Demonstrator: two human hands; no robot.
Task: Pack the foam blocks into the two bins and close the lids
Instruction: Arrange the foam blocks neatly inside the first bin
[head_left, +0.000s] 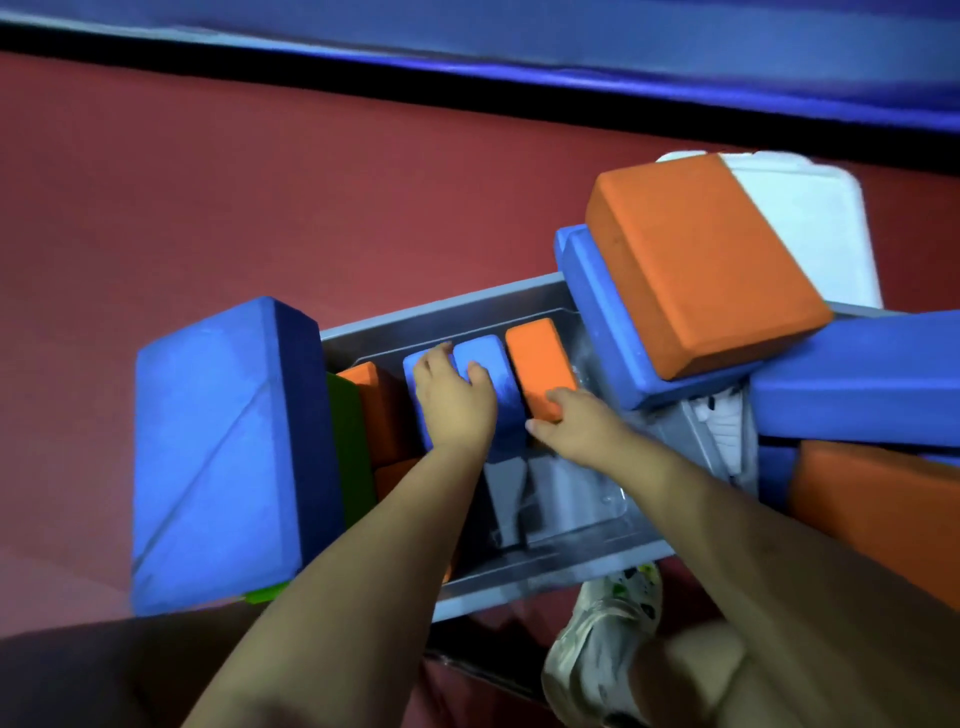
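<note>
Inside the grey bin (452, 312), three foam blocks are standing upright side by side, their long axes running from the person toward the bin's far wall. Both hands are reaching down into them: the left hand (454, 400) is lying over the two blue blocks (485, 358), fingers spread and curling across their tops, while the right hand (576, 421) is gripping the near end of the orange block (537, 358), which is sitting nearest the bin's right wall. Near the bin's front wall, bare floor is showing, so the row looks set to be shifted or added to. Beside the bin's left wall a large blue block (208, 452) is waiting; past its right wall, a big orange block (696, 260) is resting on more blue foam.
</note>
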